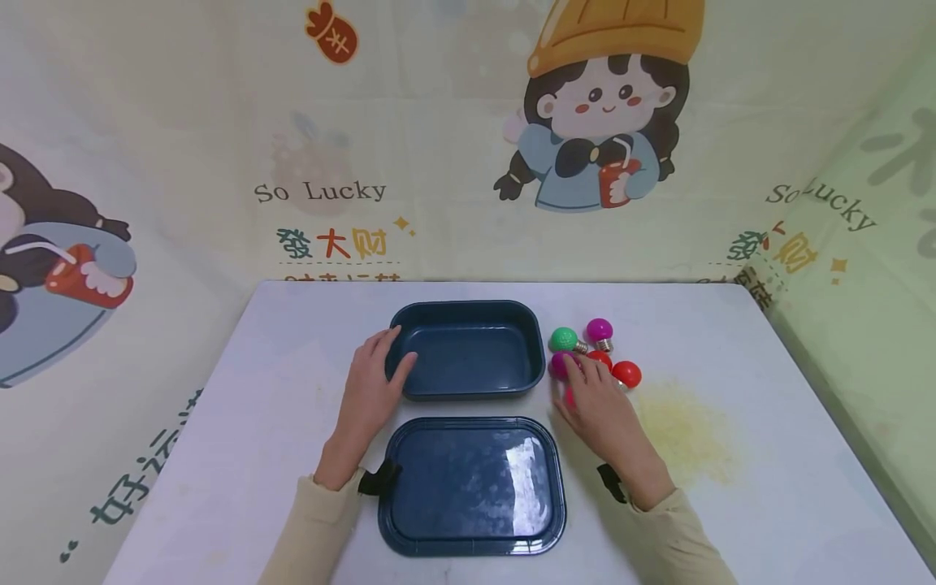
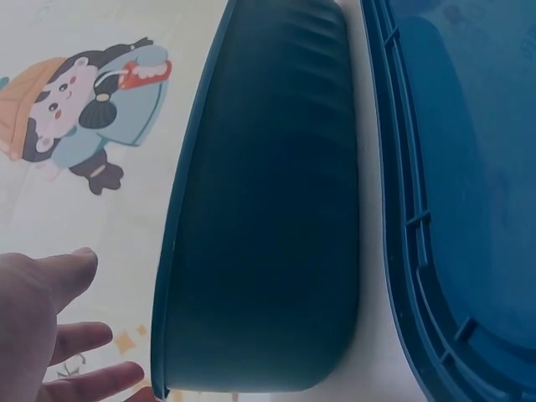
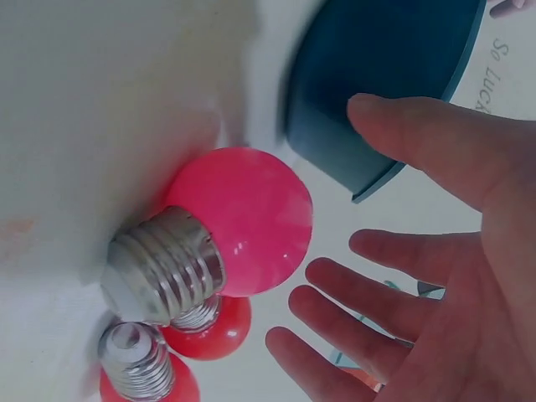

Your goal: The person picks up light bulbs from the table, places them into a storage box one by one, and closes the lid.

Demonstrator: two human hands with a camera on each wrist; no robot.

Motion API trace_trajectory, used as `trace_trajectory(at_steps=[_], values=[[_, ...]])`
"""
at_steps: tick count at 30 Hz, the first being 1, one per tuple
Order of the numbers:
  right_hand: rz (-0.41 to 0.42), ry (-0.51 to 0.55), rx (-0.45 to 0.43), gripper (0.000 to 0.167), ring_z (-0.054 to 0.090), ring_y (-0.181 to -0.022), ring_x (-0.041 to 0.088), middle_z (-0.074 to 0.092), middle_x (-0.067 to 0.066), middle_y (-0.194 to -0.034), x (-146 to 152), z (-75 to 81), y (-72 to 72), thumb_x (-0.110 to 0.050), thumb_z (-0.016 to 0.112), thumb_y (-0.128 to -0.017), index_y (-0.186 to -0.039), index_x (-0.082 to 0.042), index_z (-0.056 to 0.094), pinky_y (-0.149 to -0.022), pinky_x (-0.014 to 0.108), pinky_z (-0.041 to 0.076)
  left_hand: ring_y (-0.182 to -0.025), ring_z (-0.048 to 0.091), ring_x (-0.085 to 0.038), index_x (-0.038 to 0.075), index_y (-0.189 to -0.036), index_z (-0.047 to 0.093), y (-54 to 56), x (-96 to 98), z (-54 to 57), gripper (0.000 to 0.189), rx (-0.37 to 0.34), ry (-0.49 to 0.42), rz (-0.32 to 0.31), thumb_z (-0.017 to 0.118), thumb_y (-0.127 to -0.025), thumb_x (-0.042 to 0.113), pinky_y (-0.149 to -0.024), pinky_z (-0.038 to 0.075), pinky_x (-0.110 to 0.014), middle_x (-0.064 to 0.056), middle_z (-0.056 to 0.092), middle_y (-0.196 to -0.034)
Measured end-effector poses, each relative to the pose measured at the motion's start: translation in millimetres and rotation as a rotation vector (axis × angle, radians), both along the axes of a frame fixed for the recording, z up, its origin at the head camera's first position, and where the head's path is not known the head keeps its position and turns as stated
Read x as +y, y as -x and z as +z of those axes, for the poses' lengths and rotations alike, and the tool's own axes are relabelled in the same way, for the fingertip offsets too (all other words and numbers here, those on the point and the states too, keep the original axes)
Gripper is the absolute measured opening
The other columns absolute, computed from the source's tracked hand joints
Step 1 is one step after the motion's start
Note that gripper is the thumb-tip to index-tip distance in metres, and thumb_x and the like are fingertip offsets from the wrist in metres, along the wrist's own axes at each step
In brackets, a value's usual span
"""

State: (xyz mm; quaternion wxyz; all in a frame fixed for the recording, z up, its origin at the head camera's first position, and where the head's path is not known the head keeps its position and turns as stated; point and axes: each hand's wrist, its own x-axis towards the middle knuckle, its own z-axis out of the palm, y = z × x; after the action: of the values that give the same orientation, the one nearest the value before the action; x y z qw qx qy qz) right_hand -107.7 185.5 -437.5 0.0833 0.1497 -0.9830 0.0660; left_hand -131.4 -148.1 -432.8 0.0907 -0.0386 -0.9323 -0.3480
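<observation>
A deep dark blue box (image 1: pixel 468 357), without a cover, stands mid-table. At its left end is my left hand (image 1: pixel 371 386), fingertips right at the rim and thumb apart from the fingers. To the box's right lies a group of coloured light bulbs: a green one (image 1: pixel 564 338), a purple one (image 1: pixel 600 330), a second purple one (image 1: pixel 561 366), red ones (image 1: pixel 626 374) and a pink one (image 3: pixel 251 222). Over this group reaches my right hand (image 1: pixel 603 410), partly hiding it. The right wrist view shows its fingers extended beside the pink bulb, with nothing in the palm.
A flat dark blue lid (image 1: pixel 468 487) with a ridged edge lies in front of the box, between the forearms. A faint yellow stain (image 1: pixel 687 431) marks the white table right of the bulbs. Printed cloth (image 1: pixel 453 146) hangs behind and along both sides.
</observation>
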Motion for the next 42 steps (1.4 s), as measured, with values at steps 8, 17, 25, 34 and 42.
trace_trajectory(at_steps=[8,17,25,34,42], values=[[-0.009,-0.011,0.008,0.075,0.053,-0.117,0.038,0.057,0.024,-0.126,3,-1.8,-2.2,-0.019,0.089,-0.071,-0.134,0.003,0.054,-0.084,0.050,0.058,-0.137,0.040,-0.035,0.007,-0.146,0.048,7.8,-6.2,-5.3,0.056,-0.014,-0.031,0.032,0.056,-0.101,0.040,-0.112,0.035,-0.054,-0.018,0.045,-0.147],[0.001,-0.066,-0.022,0.075,0.056,-0.111,0.036,0.059,0.023,-0.119,7,-3.5,-4.3,-0.017,0.094,-0.064,-0.127,0.004,0.058,-0.083,0.046,0.058,-0.128,0.050,-0.036,0.004,-0.143,0.050,13.7,-10.5,-11.3,0.049,0.015,-0.119,0.046,0.055,-0.103,0.031,-0.105,0.042,-0.053,-0.021,0.049,-0.141],[0.010,-0.052,-0.055,0.067,0.057,-0.108,0.034,0.060,0.021,-0.114,10,-4.4,-3.6,-0.013,0.092,-0.066,-0.123,0.003,0.061,-0.080,0.043,0.059,-0.118,0.055,-0.034,0.000,-0.141,0.050,18.4,-12.8,-15.7,0.047,-0.010,-0.218,0.041,0.060,-0.100,0.022,-0.101,0.047,-0.049,-0.022,0.052,-0.133],[0.008,-0.028,-0.059,0.062,0.056,-0.105,0.033,0.058,0.019,-0.111,10,-5.8,-3.3,-0.008,0.092,-0.065,-0.120,0.000,0.063,-0.073,0.040,0.060,-0.115,0.059,-0.036,-0.001,-0.140,0.051,22.5,-15.5,-22.9,0.047,-0.020,-0.304,0.054,0.064,-0.097,0.012,-0.097,0.051,-0.048,-0.023,0.057,-0.128],[-0.005,-0.010,-0.067,0.060,0.055,-0.100,0.031,0.056,0.018,-0.106,9,-5.7,-2.7,-0.006,0.092,-0.065,-0.118,0.000,0.065,-0.066,0.037,0.059,-0.118,0.059,-0.032,0.004,-0.139,0.055,27.1,-20.4,-22.7,0.042,-0.118,-0.438,0.079,0.059,-0.098,0.009,-0.101,0.049,-0.046,-0.020,0.059,-0.129]])
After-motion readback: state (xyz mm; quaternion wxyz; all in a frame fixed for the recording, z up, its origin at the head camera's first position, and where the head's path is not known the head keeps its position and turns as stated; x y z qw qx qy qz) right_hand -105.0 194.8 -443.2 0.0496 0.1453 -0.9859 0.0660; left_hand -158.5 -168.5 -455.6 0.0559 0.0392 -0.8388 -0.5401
